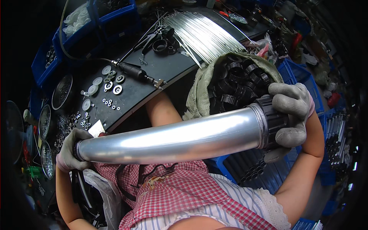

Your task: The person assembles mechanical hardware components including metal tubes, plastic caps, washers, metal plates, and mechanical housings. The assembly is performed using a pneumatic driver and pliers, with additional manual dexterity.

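Note:
A wide, shiny metal tube (172,138) lies crosswise in front of my body, held up in both hands. My left hand (73,151), in a grey knit glove, is wrapped round its left end, where a dark rim shows. At the right end sits a black ribbed plastic cap (273,122). My right hand (293,111), gloved as well, has its fingers closed around that cap. Behind the tube's right half, a greenish woven sack (199,90) stands full of black ribbed plastic rings (238,78).
A dark workbench (153,69) bears a pneumatic screwdriver (132,71), white and metal discs (108,85), small rings and a stack of thin metal rods (207,36). Blue bins (78,42) stand at the back left. A blue crate (224,168) of dark tubes is below the tube.

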The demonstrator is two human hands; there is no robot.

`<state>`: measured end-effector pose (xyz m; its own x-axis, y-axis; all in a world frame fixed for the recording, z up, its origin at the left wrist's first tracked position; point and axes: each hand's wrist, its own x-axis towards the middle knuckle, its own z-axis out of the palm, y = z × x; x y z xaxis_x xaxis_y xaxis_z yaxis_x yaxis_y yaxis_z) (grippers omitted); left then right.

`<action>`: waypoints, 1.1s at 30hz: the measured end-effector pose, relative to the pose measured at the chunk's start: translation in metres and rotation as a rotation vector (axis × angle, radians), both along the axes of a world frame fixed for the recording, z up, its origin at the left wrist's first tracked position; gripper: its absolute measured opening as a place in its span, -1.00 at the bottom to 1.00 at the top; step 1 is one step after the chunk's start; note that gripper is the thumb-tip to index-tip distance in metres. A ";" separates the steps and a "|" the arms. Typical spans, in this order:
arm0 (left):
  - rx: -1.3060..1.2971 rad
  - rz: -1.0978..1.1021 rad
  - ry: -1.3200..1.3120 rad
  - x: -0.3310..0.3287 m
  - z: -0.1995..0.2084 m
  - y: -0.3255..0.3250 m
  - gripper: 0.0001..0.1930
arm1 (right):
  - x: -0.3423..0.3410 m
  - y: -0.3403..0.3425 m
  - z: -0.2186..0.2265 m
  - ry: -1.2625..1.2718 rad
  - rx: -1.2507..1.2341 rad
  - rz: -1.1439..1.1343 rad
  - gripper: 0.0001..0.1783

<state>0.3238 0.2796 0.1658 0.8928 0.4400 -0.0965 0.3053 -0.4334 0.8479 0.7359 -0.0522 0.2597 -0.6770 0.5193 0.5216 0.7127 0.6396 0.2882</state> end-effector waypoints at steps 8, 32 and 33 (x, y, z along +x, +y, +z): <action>0.000 0.042 -0.002 0.004 -0.006 0.003 -0.31 | -0.017 0.002 -0.014 0.147 -0.077 -0.215 -0.25; -0.024 -0.013 0.057 0.002 -0.006 0.016 -0.31 | -0.012 -0.007 -0.009 0.552 -0.411 -0.249 -0.28; -0.023 -0.032 0.050 0.003 -0.006 0.016 -0.30 | -0.012 -0.009 -0.005 0.445 -0.371 -0.262 -0.29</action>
